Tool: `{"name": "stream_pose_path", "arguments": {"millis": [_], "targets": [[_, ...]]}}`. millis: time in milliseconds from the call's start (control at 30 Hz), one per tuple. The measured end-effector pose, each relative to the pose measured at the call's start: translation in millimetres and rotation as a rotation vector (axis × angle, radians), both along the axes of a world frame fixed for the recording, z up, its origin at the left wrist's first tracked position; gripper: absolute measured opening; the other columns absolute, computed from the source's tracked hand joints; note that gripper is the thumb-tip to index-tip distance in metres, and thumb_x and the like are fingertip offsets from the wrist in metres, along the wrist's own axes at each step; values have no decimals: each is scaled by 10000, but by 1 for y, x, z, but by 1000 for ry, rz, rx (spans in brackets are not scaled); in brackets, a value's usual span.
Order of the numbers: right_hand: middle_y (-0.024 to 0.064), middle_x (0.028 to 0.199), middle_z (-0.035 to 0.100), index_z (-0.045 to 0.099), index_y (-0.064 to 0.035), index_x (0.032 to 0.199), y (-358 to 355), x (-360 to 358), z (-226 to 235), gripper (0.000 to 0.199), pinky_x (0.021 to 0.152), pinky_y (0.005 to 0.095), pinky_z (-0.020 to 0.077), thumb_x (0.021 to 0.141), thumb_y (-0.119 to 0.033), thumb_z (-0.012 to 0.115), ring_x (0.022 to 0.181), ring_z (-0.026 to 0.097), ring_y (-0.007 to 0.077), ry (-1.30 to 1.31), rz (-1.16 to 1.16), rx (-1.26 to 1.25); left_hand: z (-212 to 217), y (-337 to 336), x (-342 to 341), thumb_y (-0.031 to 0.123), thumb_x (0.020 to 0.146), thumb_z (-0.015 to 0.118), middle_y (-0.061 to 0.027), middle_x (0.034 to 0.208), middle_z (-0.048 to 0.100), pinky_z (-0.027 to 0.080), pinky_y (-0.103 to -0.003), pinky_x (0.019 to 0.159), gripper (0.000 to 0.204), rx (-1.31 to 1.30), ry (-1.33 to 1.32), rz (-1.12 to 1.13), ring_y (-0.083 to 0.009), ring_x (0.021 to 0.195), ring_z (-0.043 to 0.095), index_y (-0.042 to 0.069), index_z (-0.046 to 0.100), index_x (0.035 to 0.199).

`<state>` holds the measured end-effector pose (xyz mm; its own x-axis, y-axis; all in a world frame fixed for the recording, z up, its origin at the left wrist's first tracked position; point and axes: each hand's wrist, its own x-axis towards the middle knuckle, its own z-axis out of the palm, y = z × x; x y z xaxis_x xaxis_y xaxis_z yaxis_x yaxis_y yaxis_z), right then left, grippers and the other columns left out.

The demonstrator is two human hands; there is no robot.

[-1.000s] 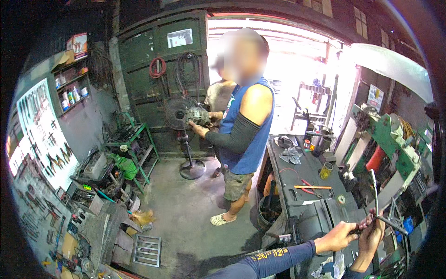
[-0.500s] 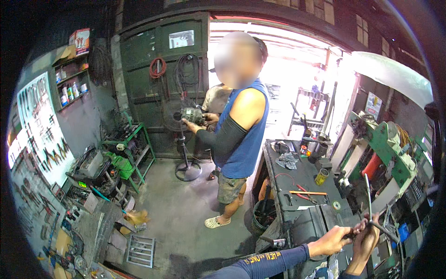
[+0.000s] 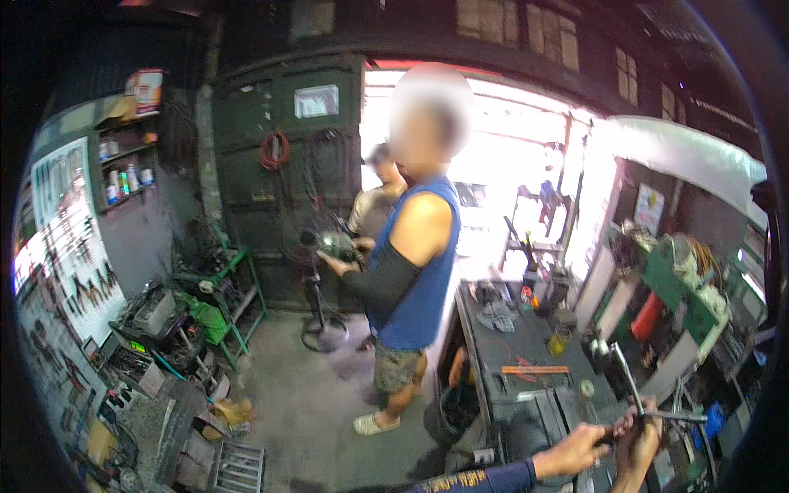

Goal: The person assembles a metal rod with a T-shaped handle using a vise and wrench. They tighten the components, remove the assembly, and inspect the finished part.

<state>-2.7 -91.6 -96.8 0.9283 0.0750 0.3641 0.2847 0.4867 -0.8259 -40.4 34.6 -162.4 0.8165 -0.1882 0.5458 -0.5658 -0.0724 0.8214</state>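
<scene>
At the lower right, the fingers of the person's left hand curl shut around the near end of a thin metal tool, a slim rod or long-handled wrench that slants up and slightly left from the grip. The right hand sits just beside it, touching or nearly touching, its fingers also clenched on the same tool near a short bar that runs off to the right. A dark blue sleeve covers the left forearm, which enters from the bottom edge.

Both hands hover over the near end of a dark worktop that stretches away towards a bright doorway. On it lie an orange-handled tool, a crumpled rag and a small yellow container. A green machine stands to the right.

As a judgement, the work looks underway rather than finished: the tool is firmly gripped, but what it acts on cannot be seen.

Further off, a person in a blue sleeveless shirt stands on the concrete floor beside the worktop, holding a round metal part. Another person stands partly hidden behind. A tool board hangs on the left wall.

The right wrist is cut off by the frame, and the tool's working end is too small to identify.
</scene>
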Motion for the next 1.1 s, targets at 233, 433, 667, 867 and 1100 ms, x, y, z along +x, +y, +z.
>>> {"name": "stream_pose_path", "arguments": {"millis": [233,433,667,867,1100], "targets": [[-8,552,427,564,-79,823,10,-22,21,545,392,261,315,1081,-550,475,400,357,94,226,-146,312,4,2,-2,96,880,717,-305,1020,673,520,-479,850,294,95,50,31,-489,1014,646,-72,634,1105],[-4,557,415,611,-47,944,-6,18,7,459,397,265,318,1095,-466,496,421,384,111,181,303,27,7,6,-10,54,862,688,-321,987,650,503,-469,793,271,-81,58,29,-504,949,624,-59,628,1100],[156,935,735,702,83,1010,-8,-58,-3,297,690,371,596,1059,-153,528,784,700,242,-202,-400,-72,26,3,-34,86,846,714,-220,1040,749,552,-266,888,223,-28,171,37,-126,1067,735,70,772,1061],[-33,429,358,537,-123,735,-24,45,-3,509,289,295,203,1072,-505,529,280,208,117,316,309,31,0,-4,-8,14,867,665,-310,960,646,499,-482,768,238,-68,-142,154,-504,936,623,-77,608,1079],[86,1115,613,437,0,1481,-26,-31,-31,426,880,312,504,1098,-173,509,998,599,167,-341,-426,-352,3,-9,-12,181,928,712,-252,937,660,496,-453,710,299,-77,-29,99,-450,862,658,-34,623,1116]]}}
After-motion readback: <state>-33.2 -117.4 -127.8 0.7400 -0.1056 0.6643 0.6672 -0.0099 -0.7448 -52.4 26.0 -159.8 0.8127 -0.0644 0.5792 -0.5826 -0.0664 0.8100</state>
